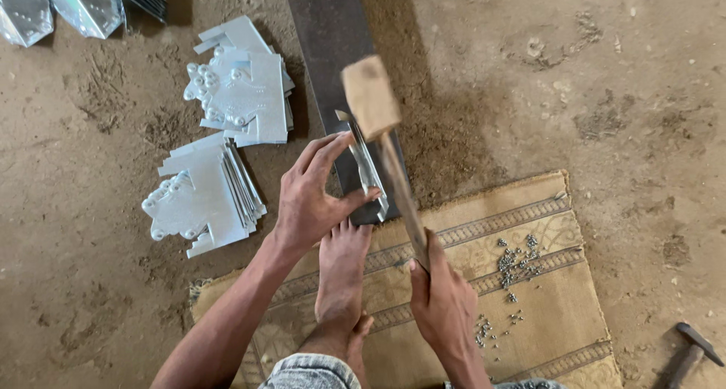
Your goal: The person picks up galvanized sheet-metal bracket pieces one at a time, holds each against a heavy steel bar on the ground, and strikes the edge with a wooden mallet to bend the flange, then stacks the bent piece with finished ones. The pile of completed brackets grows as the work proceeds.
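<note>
My right hand (pixel 442 302) grips the handle of a wooden mallet (pixel 370 96), whose block head is raised over a dark steel bar (pixel 333 49) lying on the dirt floor. My left hand (pixel 310 196) pinches a narrow shiny metal piece (pixel 368 170) that rests along the bar, thumb at its near end, fingers at its left side. My bare foot (pixel 340 272) lies on the mat, toes just below the left hand, close to the bar's near end.
Two stacks of cut, shiny sheet-metal plates lie left of the bar, one farther (pixel 242 86) and one nearer (pixel 200 200). More folded metal (pixel 72 3) sits top left. Small rivets (pixel 514 264) are scattered on the woven mat (pixel 560 336). A metal hammer (pixel 692 351) lies bottom right.
</note>
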